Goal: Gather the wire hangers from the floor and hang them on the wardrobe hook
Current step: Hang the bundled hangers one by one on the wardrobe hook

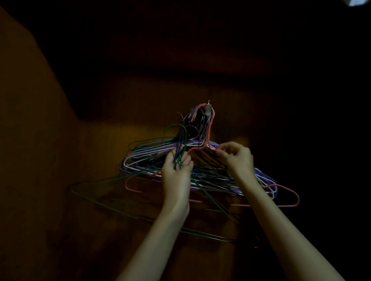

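A thick bunch of wire hangers (147, 159) in purple, white, pink and dark colours hangs from a small metal wardrobe hook (208, 109) on a dark wooden surface. My left hand (177, 171) holds a few green hangers (129, 209) by their necks just left of the bunch; their bodies hang down below it. My right hand (236, 158) pinches the shoulder of a pink hanger (287, 192) near its neck. That pink hanger's hook sits on the wardrobe hook.
The dark wooden wardrobe surface (42, 172) fills the view, lit brownish on the left and black on the right. A pale object (358, 2) shows at the top right corner. The scene is very dim.
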Available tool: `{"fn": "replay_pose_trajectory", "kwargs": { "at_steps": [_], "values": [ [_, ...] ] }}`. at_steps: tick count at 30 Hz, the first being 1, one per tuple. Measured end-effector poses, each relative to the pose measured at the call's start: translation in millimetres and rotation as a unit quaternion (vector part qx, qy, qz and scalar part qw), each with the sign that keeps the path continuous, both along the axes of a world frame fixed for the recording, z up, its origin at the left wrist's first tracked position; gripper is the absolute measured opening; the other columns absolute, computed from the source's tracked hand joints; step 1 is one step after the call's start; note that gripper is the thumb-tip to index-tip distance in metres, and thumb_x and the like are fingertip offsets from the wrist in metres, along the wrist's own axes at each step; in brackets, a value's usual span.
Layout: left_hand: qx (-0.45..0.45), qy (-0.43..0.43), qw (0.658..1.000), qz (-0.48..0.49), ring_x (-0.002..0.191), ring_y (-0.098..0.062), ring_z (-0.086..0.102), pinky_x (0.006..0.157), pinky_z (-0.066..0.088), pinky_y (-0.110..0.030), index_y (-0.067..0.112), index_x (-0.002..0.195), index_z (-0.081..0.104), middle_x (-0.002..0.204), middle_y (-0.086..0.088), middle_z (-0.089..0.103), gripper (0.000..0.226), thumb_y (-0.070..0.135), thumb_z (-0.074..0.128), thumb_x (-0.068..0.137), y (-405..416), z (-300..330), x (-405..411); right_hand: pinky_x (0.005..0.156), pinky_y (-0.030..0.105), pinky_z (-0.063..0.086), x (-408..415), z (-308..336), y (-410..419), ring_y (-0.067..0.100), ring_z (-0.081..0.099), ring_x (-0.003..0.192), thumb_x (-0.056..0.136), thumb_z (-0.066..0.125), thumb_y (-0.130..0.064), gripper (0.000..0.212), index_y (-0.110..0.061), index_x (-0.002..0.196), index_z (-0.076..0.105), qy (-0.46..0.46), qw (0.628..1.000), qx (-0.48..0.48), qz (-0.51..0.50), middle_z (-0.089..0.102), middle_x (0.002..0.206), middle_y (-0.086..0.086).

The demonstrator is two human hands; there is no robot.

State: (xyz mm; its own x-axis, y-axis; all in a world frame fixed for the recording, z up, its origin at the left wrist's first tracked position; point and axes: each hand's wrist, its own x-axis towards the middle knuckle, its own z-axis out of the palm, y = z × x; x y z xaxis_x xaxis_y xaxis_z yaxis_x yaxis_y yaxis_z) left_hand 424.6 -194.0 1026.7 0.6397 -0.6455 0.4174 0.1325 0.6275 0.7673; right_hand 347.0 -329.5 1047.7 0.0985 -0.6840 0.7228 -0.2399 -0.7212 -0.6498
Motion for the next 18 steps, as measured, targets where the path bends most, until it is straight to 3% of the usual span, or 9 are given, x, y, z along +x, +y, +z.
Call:
{"fn": "replay_pose_trajectory", "kwargs": {
  "at_steps": [3, 7, 10, 12, 18],
  "values": [
    [-0.006, 0.004, 1.000, -0.007, 0.113, -0.015, 0.052, 0.099, 0.040, -0.027, 0.008, 0.138, 0.039, 0.128, -0.010, 0.052, 0.048, -0.010, 0.041, 0.093, 2.8, -2.5, -0.9, 0.070, 0.031, 0.049, -3.4, -2.6, 5.9, 0.014, 0.056, 0.086, 0.085, 0.066, -0.023, 0.008, -0.022, 0.093, 0.068, 0.020, 1.000, -0.014, -0.011, 0.059, 0.094, 0.000],
    [-0.012, 0.016, 1.000, -0.012, 0.120, -0.020, 0.052, 0.102, 0.040, -0.028, 0.007, 0.137, 0.041, 0.131, -0.012, 0.052, 0.047, -0.010, 0.041, 0.093, 4.7, -4.6, 0.3, 0.084, 0.031, 0.045, -10.0, -9.7, 25.1, 0.015, 0.049, 0.102, 0.084, 0.067, -0.021, 0.022, -0.021, 0.105, 0.065, 0.043, 0.998, -0.039, -0.036, 0.049, 0.101, -0.005],
    [-0.014, 0.030, 0.999, -0.022, 0.122, -0.022, 0.050, 0.102, 0.040, -0.029, 0.007, 0.139, 0.038, 0.133, -0.013, 0.050, 0.050, -0.012, 0.039, 0.093, 6.6, -5.8, 1.4, 0.076, 0.007, 0.039, -15.7, -20.3, 49.8, 0.001, 0.048, 0.088, 0.084, 0.067, -0.017, 0.020, -0.019, 0.103, 0.064, 0.053, 0.997, -0.055, 0.014, 0.048, 0.096, -0.008],
    [-0.014, 0.038, 0.999, -0.032, 0.123, -0.022, 0.050, 0.102, 0.040, -0.028, 0.007, 0.139, 0.038, 0.135, -0.014, 0.049, 0.050, -0.011, 0.039, 0.093, 8.1, -6.5, 1.4, 0.069, 0.002, 0.038, -18.4, -30.5, 64.0, -0.005, 0.048, 0.081, 0.084, 0.067, -0.016, 0.016, -0.022, 0.098, 0.063, 0.070, 0.994, -0.063, 0.052, 0.050, 0.092, -0.013],
    [-0.019, 0.089, 0.991, -0.097, 0.118, -0.022, 0.052, 0.102, 0.041, -0.030, 0.005, 0.139, 0.038, 0.134, -0.015, 0.050, 0.047, -0.005, 0.044, 0.094, 14.1, -7.0, -2.5, 0.076, 0.025, 0.048, -22.7, -46.8, 80.3, 0.003, 0.055, 0.086, 0.084, 0.066, -0.027, 0.013, -0.027, 0.096, 0.065, 0.142, 0.985, -0.072, 0.062, 0.056, 0.091, -0.022]
  ]
}}
